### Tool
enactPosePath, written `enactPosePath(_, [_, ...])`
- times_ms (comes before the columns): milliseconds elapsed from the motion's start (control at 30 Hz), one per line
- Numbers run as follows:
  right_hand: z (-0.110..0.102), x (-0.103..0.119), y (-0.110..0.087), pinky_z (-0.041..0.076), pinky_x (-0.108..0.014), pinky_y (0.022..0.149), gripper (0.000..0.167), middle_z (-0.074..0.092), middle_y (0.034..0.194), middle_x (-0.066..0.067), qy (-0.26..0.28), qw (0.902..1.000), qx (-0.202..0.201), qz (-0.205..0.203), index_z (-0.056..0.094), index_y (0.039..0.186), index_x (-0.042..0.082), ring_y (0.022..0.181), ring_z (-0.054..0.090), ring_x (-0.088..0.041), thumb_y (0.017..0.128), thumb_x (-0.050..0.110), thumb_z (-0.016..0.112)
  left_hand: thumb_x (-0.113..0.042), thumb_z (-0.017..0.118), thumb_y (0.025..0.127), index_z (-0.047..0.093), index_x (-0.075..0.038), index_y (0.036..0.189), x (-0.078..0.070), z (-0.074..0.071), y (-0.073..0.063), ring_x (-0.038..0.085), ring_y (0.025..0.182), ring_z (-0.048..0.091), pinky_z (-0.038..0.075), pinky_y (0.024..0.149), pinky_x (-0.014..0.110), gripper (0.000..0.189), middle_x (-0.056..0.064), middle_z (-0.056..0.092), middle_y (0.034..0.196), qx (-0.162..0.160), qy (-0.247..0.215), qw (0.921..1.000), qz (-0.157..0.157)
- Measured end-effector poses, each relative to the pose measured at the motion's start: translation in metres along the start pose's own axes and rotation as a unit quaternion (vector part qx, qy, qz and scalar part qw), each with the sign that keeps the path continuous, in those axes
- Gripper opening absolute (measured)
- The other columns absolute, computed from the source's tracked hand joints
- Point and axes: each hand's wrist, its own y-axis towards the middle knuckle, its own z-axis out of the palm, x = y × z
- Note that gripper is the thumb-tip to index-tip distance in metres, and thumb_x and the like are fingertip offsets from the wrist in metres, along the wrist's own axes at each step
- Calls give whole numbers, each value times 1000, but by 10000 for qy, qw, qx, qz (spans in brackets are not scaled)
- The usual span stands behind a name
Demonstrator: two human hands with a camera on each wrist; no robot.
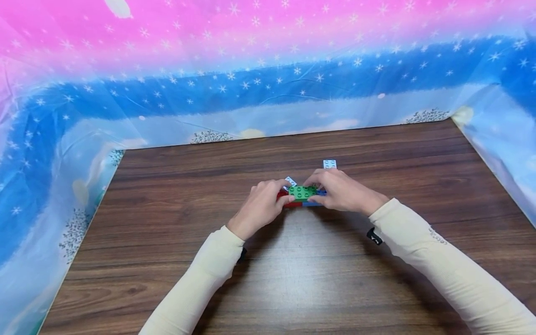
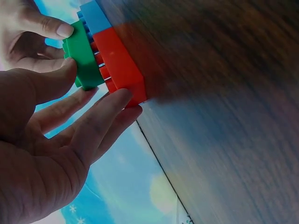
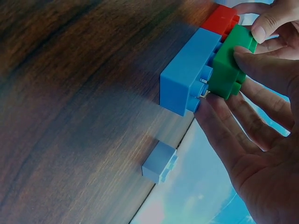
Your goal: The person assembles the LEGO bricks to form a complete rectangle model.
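The green brick (image 1: 299,191) is over the seam between the red brick (image 2: 119,65) and blue brick (image 3: 188,65), whose studs show beneath; left hand (image 1: 260,202) and right hand (image 1: 341,189) each pinch it in a thumb-and-finger grip. Behind, one white brick (image 1: 291,180) and another white brick (image 1: 329,164) (both partly hidden by hands) lie on the bench (image 1: 188,209).

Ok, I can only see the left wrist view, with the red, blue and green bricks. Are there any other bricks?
Observer: Yes, the head view shows a white brick beyond the right hand.
Operator: Just one?
Observer: No, a second white brick peeks out by the left hand.
Operator: What's covering the person's arms?
Observer: Long cream sleeves.
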Motion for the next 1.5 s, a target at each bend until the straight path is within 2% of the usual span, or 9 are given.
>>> enactPosePath(433, [2,1,-1,55,-36,79,32,68,114,-10,-59,10000,-40,16,71,120,0,90,64,-15,91,12,78,-25,66,100,68,-4,126,0,0,1,15,73,57,46,67,31,34,7,73,104,40,35,10000,-20])
enactPosePath(733, [4,2,-1,55,-36,79,32,68,112,-10,-116,9999,-47,-16,70,120,0,90,64,-18,91,11,77,-25,66,99,69,-5,125,0,0,2,16,74,57,43,70,34,33,8,73,106,65,40,10000,-61])
enactPosePath(1133, [3,2,0,55,-34,75,29,69,109,-9,-95,9999,-81,1,71,117,0,86,64,-12,91,11,78,-24,66,99,70,-4,127,-2,0,2,15,75,59,49,70,32,34,10,73,111,108,100,9998,-104])
enactPosePath(1500, [3,1,1,53,-35,76,27,69,105,-5,56,9998,-11,191,71,116,2,84,62,-13,91,12,77,-26,65,100,69,-5,128,-2,0,3,16,82,63,54,73,35,35,11,72,115,166,205,9996,-99])
